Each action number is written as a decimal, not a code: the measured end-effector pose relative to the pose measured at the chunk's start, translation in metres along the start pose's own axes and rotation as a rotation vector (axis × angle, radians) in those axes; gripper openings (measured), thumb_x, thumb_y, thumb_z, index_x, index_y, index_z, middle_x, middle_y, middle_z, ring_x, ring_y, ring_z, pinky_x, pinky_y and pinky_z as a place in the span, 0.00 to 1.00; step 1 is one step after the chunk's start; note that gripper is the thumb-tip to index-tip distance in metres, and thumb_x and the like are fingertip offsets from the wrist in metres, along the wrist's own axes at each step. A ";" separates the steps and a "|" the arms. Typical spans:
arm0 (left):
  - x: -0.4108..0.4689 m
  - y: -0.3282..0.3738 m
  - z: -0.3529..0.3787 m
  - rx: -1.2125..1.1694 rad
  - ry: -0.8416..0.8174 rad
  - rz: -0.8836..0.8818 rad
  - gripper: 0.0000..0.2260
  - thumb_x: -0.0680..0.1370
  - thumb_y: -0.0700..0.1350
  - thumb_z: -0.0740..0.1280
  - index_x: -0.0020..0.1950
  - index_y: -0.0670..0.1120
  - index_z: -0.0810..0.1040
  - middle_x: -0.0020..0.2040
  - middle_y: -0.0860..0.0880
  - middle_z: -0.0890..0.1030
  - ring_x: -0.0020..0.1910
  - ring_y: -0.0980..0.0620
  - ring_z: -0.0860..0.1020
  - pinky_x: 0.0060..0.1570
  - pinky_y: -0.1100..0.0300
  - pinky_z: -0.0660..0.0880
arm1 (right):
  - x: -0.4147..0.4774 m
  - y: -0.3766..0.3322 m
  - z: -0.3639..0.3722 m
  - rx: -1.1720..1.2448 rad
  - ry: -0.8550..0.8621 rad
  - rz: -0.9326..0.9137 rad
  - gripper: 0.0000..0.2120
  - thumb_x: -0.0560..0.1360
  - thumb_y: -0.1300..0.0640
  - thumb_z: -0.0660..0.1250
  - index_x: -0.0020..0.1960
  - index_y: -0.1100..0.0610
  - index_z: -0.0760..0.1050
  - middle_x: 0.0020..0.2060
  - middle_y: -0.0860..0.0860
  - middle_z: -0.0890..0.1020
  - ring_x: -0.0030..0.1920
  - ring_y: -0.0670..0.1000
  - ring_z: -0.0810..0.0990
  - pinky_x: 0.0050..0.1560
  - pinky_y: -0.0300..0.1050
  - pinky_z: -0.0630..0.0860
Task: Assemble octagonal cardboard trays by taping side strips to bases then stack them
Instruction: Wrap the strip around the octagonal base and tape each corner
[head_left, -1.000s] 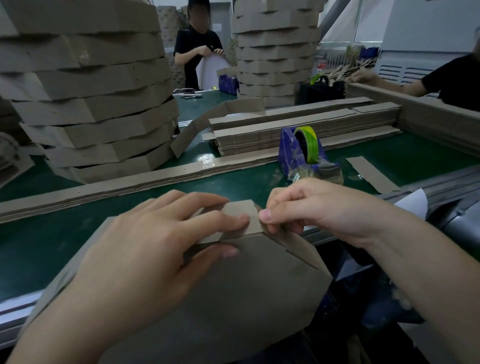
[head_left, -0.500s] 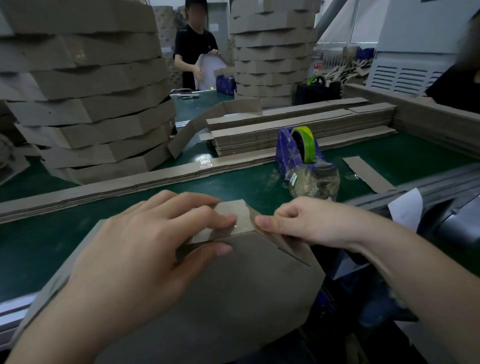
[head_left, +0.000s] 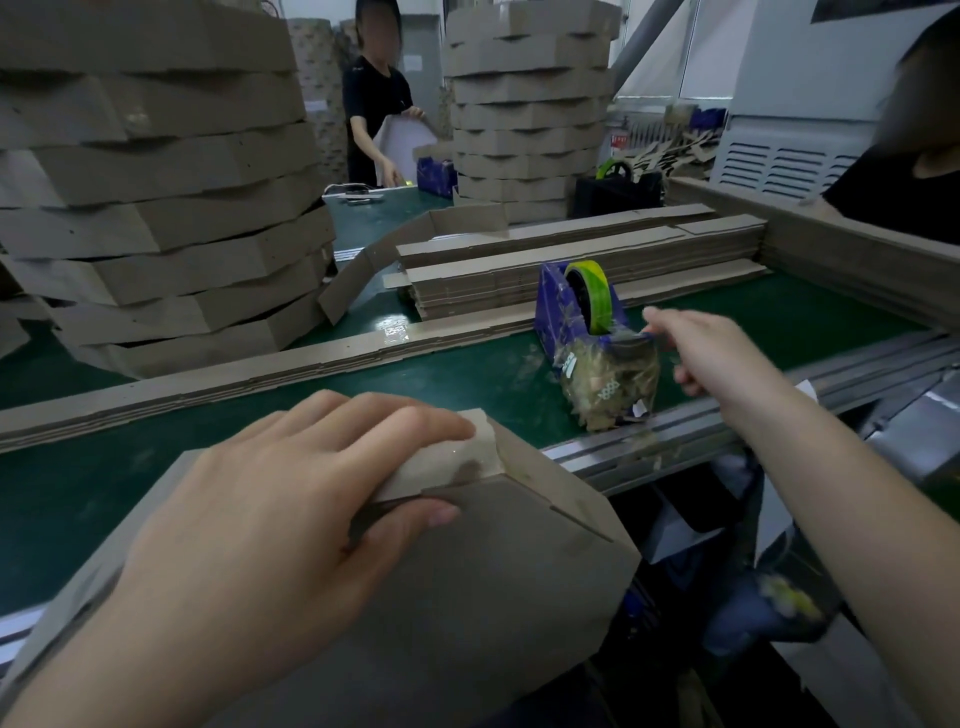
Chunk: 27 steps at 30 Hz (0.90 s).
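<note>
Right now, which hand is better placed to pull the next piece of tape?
The right. The right hand is beside the tape dispenser and seems free; the left hand grips the corner of the cardboard tray, and letting go would probably loosen the side strip.

My left hand (head_left: 270, 499) lower centre, fingers (head_left: 395, 421) flat on top, thumb underneath, pinching the tray (head_left: 493, 597). Right hand (head_left: 711, 353) stretched forward at mid-right, fingers loose, blurred.
</note>
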<state>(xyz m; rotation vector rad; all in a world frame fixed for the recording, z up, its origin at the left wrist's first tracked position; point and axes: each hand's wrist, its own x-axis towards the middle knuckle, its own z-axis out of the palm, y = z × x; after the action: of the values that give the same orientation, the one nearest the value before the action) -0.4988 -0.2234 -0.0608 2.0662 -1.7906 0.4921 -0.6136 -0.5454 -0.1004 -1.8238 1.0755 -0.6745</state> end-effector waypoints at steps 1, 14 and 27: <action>0.000 0.000 0.000 -0.001 -0.011 0.005 0.15 0.76 0.61 0.59 0.60 0.61 0.74 0.57 0.64 0.77 0.52 0.55 0.79 0.37 0.54 0.79 | 0.002 0.000 0.004 0.040 -0.028 0.037 0.12 0.77 0.42 0.63 0.45 0.48 0.78 0.41 0.50 0.77 0.33 0.49 0.70 0.34 0.43 0.66; 0.000 -0.005 0.002 0.017 -0.026 -0.008 0.15 0.77 0.61 0.58 0.60 0.62 0.75 0.59 0.64 0.76 0.53 0.56 0.78 0.39 0.56 0.78 | -0.002 -0.011 0.016 0.685 0.035 0.291 0.04 0.70 0.53 0.74 0.37 0.52 0.82 0.42 0.49 0.76 0.41 0.47 0.70 0.37 0.40 0.70; 0.001 -0.007 0.003 0.007 -0.016 -0.022 0.16 0.76 0.62 0.58 0.60 0.61 0.76 0.58 0.64 0.77 0.53 0.55 0.79 0.38 0.53 0.79 | -0.033 0.050 0.015 -0.169 0.312 -0.219 0.11 0.71 0.58 0.74 0.32 0.55 0.77 0.42 0.43 0.67 0.40 0.38 0.73 0.40 0.37 0.66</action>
<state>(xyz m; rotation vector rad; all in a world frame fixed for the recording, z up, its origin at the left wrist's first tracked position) -0.4916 -0.2244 -0.0636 2.0974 -1.7760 0.4776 -0.6375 -0.5223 -0.1523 -2.0473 1.1708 -1.0530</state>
